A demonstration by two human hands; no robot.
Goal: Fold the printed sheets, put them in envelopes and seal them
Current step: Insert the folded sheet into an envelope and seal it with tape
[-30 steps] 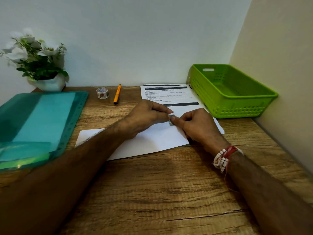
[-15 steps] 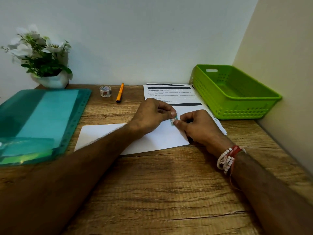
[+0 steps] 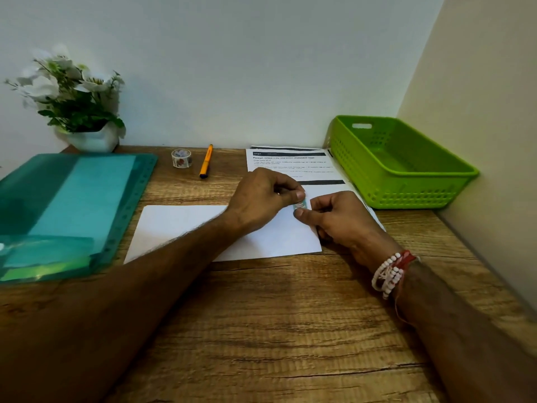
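Left hand [image 3: 261, 199] and right hand [image 3: 340, 221] pinch a patterned strip [image 3: 301, 204] over the white envelope's [image 3: 180, 225] right end; printed sheets [image 3: 290, 167] lie behind the envelope, a green basket [image 3: 406, 196] to its right.

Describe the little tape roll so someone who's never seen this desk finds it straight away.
At the back of the wooden desk, near the wall, find the white flower pot and the orange pen. The tape roll sits between them, just left of the pen: a small ring, white with coloured prints.
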